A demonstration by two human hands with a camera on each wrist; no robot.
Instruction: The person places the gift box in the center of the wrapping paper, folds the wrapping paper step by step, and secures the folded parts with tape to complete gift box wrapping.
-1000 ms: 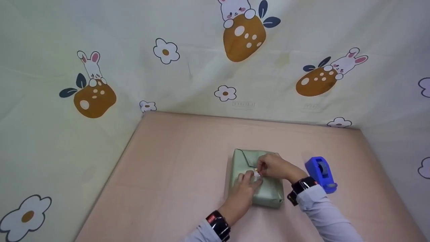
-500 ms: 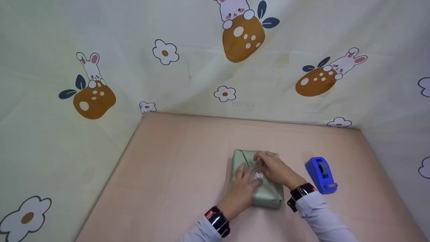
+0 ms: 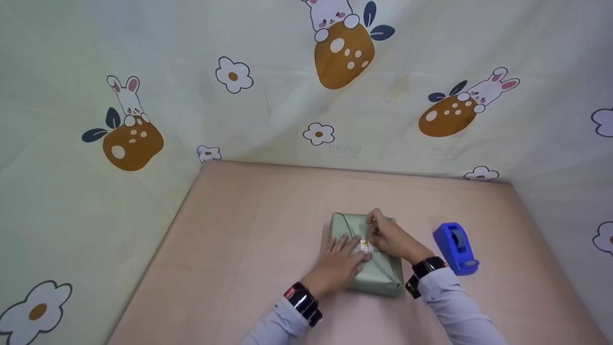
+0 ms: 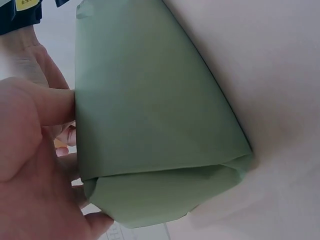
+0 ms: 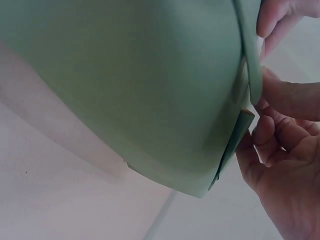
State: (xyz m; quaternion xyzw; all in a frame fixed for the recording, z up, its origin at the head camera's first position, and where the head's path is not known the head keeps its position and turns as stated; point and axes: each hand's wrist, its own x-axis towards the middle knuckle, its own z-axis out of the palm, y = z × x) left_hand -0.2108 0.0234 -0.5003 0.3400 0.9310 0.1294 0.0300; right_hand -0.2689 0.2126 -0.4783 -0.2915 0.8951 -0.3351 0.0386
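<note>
A parcel [image 3: 378, 282] wrapped in pale green paper lies on the table, with a slanting paper flap edge on its top. A small white sticker [image 3: 366, 247] with yellowish print sits at the middle of the top. My left hand [image 3: 334, 266] rests on the parcel with fingers spread, its thumb by the sticker's lower edge. Beyond the sticker, my right hand [image 3: 390, 237] has loosely bent fingers touching the top, the index finger raised. In the left wrist view the paper's folded end [image 4: 150, 195] shows; the right wrist view shows a lifted paper edge [image 5: 252, 75] beside the right fingers.
A blue tape dispenser [image 3: 457, 249] stands on the table to the right of the parcel, close to the right wrist. The pinkish table [image 3: 249, 230] meets a printed cloth wall [image 3: 273, 120] at the back and sides.
My right fingers have let go of the sticker and moved slightly away past it. My left hand has shifted a little left and flattened, so more of the sticker shows.
</note>
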